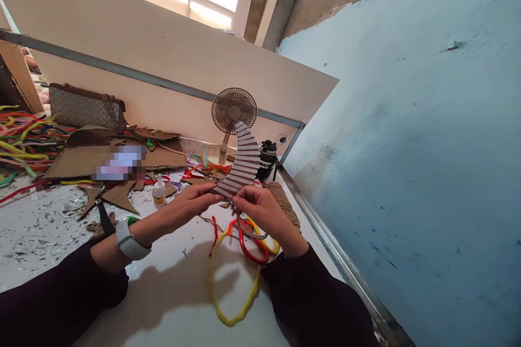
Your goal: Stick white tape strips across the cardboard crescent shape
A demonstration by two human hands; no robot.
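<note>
A curved, crescent-like cardboard piece (246, 157) with white and brown stripes stands raised in front of me, its narrow tip overlapping the fan. My left hand (191, 203) grips its lower left edge, fingers stretched along it and the thumb underneath. At the bottom end, my right hand (262, 209) pinches the piece between thumb and fingers. Below the right hand is a red loop handle (254, 252), which looks like part of scissors. A yellow yarn strand (230, 322) curves over the white table (179, 293).
Behind stand a small fan (234, 111) and a black container (266, 157). A twine roll (283, 203) lies right of my hand, near the blue wall (407, 173). Leftward are a small glue bottle (159, 192), cardboard scraps (81, 160), coloured yarn (24, 143) and a handbag (83, 108).
</note>
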